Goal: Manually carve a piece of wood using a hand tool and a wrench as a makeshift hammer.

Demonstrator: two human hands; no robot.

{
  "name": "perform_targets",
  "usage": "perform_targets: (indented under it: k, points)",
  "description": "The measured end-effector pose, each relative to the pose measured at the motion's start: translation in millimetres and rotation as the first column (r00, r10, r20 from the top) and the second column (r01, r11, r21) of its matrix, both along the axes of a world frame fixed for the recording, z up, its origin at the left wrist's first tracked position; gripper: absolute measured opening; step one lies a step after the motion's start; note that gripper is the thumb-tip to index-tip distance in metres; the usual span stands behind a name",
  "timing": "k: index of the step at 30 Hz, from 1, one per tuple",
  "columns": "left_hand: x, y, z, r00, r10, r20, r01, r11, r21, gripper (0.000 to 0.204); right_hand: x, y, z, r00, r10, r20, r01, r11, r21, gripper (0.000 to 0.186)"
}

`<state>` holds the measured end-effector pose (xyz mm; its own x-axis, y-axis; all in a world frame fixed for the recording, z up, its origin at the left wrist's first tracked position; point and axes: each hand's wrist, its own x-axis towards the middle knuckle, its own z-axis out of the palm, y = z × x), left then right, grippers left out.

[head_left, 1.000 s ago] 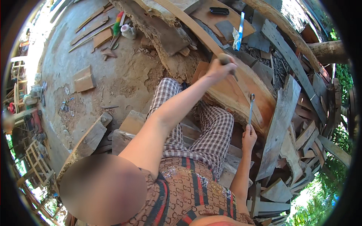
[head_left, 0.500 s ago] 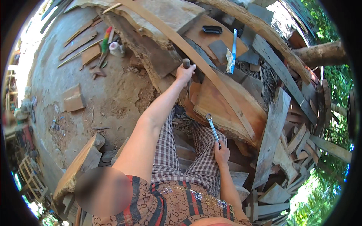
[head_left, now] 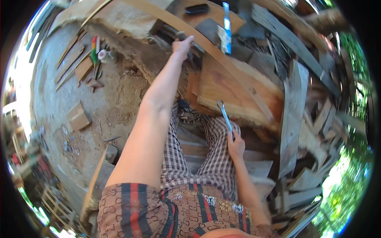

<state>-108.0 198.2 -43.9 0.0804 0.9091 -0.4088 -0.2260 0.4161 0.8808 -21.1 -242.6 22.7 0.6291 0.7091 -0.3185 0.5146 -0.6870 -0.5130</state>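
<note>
My left hand [head_left: 182, 48] reaches forward, closed on a short handled tool [head_left: 181, 35], just left of a long thin wooden strip [head_left: 220, 59]; motion blur hides the tool's lower part. My right hand [head_left: 236, 146] rests by my right knee, gripping a steel ring wrench [head_left: 224, 116] whose ring end points forward. Ahead of it lies a thick reddish slab with a rough edge [head_left: 234, 95], crossed by the strip.
Weathered boards [head_left: 291, 119] and offcuts pile up on the right, beneath a log [head_left: 325, 20]. A blue tool [head_left: 226, 27] and black case [head_left: 197, 8] lie farther forward. Sticks [head_left: 73, 59], a white container [head_left: 105, 56] and a block [head_left: 78, 116] lie on the concrete at left.
My left hand has moved leftward and forward with its tool, off the middle of the strip. My right hand has brought the wrench leftward to my knee. The view has shifted and blurred slightly.
</note>
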Motion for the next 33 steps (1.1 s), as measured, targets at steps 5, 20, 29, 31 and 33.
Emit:
perform_targets:
  k: [5,20,29,31,33]
  points:
    - [-13.8,-60.4,11.9,0.982,-0.108,0.155,0.127,0.985,-0.119,0.032,32.4,-13.8,-12.2,0.982,-0.098,-0.163,0.131,0.969,0.208,0.032]
    - [0.9,-127.4,48.7,0.944,-0.327,0.035,0.311,0.854,-0.417,0.032,191.2,-150.3,-81.3,0.75,-0.66,0.053,0.655,0.727,-0.206,0.032]
    - [82.6,-128.3,-20.7,0.962,-0.274,0.005,0.229,0.791,-0.567,0.04,228.1,-129.7,-65.7,0.876,-0.347,0.335,0.473,0.756,-0.453,0.03]
    - [81.3,-127.7,-29.3,0.966,-0.26,-0.013,0.212,0.815,-0.54,0.035,223.3,-127.7,-60.2,0.893,-0.279,0.352,0.427,0.773,-0.469,0.029]
    - [71.4,-121.8,-32.6,0.971,-0.24,-0.021,0.201,0.856,-0.476,0.028,215.9,-118.4,-52.3,0.921,-0.21,0.328,0.357,0.79,-0.498,0.029]
